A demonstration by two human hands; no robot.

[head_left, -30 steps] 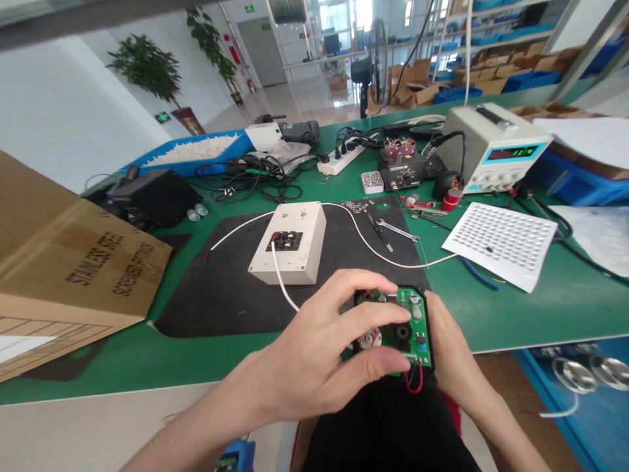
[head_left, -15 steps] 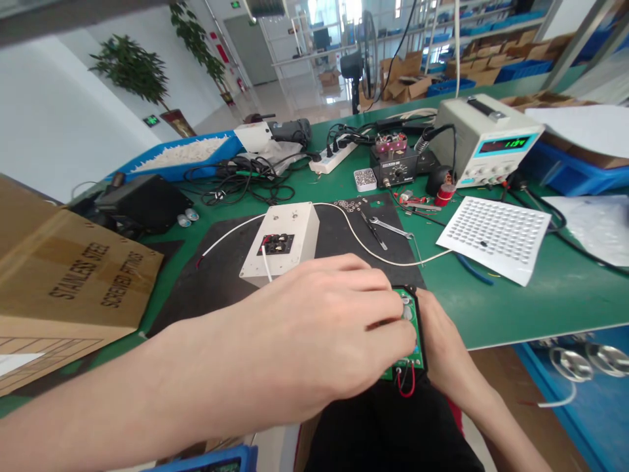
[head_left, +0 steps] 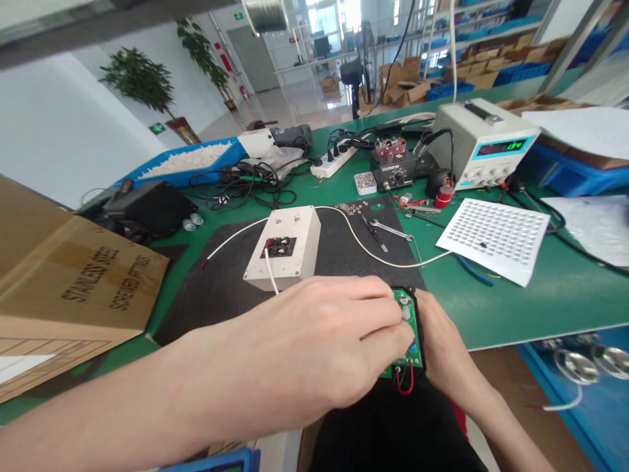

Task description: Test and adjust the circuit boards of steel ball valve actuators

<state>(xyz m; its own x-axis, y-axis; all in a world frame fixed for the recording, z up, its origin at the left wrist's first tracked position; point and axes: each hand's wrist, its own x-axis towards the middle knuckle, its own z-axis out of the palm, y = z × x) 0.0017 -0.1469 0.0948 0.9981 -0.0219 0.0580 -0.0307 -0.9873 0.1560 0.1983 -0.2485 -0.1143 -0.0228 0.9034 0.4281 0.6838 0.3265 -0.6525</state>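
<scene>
A green circuit board (head_left: 414, 351) in a black frame is held low in front of me, over my lap. My left hand (head_left: 339, 334) reaches across from the left and covers much of it. Its fingers are bent and pressed together, with the tips on the board; the thumb is hidden. My right hand (head_left: 445, 341) grips the frame's right edge, its fingers out of sight beneath. Red and black wires (head_left: 405, 387) loop from the board's lower edge. Beyond my left hand lies a light-coloured box (head_left: 287, 246) with a black terminal panel and a white cable.
On the dark mat (head_left: 221, 275) lie a wrench (head_left: 392, 229), tweezers (head_left: 374, 234) and small rings. A cardboard box (head_left: 93, 275) stands left. Behind are a soldering station (head_left: 396, 170) and power supply (head_left: 484, 144). A white sheet of round pads (head_left: 494, 236) lies right.
The view has tilted slightly, so the bench items sit a little differently in the picture. My left hand has shifted slightly on the circuit board; my right hand keeps its grip.
</scene>
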